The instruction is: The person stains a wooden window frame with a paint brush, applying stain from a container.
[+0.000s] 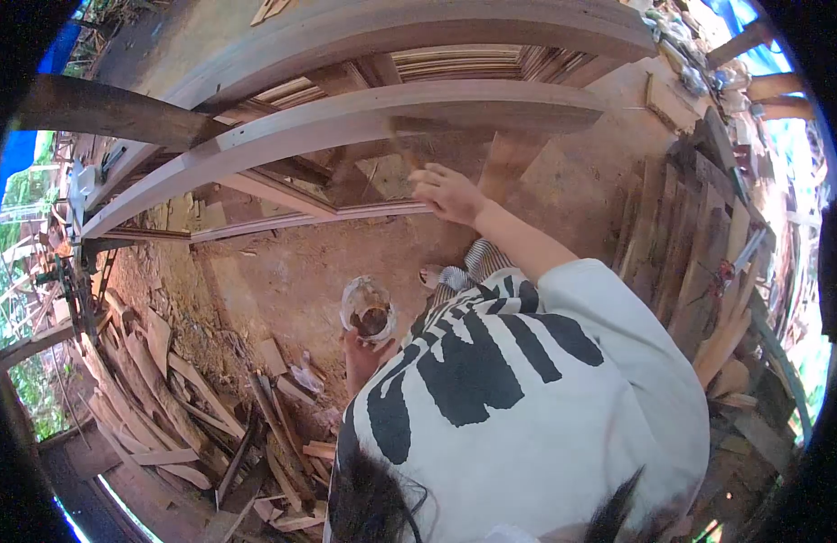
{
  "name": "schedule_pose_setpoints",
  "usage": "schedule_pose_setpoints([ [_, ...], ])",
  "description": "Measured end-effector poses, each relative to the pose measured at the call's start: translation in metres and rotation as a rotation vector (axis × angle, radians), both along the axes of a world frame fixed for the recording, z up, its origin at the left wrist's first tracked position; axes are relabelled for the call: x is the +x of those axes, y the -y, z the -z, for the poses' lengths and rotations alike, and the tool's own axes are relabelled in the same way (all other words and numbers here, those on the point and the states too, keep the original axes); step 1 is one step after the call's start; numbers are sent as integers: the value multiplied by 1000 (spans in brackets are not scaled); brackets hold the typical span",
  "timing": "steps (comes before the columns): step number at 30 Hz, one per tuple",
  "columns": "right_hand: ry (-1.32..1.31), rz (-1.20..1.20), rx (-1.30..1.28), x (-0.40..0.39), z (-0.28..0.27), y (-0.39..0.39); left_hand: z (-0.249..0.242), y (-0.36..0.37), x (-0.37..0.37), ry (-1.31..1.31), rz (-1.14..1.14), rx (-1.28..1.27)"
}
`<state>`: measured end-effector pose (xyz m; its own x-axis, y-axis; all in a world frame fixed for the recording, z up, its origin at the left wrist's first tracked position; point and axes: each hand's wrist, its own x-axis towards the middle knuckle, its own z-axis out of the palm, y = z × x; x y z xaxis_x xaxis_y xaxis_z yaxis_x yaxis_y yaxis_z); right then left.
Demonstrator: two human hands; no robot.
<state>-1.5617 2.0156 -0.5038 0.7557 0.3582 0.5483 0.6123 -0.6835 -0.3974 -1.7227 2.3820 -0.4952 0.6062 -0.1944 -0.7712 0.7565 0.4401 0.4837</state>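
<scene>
My left hand is wrapped round a clear plastic container with brown matter in the bottom. It holds the container low, close beside my body. My right hand is stretched forward, its fingers closed on a brush smeared by motion. The brush's far end overlaps the pale curved edge of a wooden frame. Below that edge, the frame's thin lower rail passes just behind my right hand.
A second thick beam lies beyond the frame. Offcuts and split wood are heaped at lower left. Planks lean at right. A dark post juts in from the left. Bare brown ground lies between.
</scene>
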Motion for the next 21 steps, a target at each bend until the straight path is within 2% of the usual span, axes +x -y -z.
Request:
schedule_pose_setpoints([
  [3, -21, -31, 35, -3, 5, 1, 2, -6, -5, -39, -19, -7],
  [5, -110, 138, 71, -30, 17, 50, 5, -12, -9, -81, -38, -13],
  [6, -321, 273, 145, -54, 29, 71, 6, -15, -11, -107, -52, -20],
  [10, -770, 918, -108, -133, 60, 127, 3, -26, -20, -251, -153, -85],
  [13, -534, 1005, 74, -124, 47, 141, -10, -30, -24, -398, -284, -181],
  [16, -102, 853, 167, -90, -43, 113, -10, -34, -28, -412, -318, -177],
  [17, 188, 745, 193, -82, -55, 102, 1, -40, -29, -362, -267, -112],
  [18, 187, 720, 206, -78, -50, 94, 12, -45, -28, -313, -216, -47],
  [20, 253, 714, 414, -73, -27, 81, 37, -54, -26, -218, -107, 74],
  [21, -1, 668, 976, -76, -4, 76, 46, -60, -27, -223, -85, 0],
])
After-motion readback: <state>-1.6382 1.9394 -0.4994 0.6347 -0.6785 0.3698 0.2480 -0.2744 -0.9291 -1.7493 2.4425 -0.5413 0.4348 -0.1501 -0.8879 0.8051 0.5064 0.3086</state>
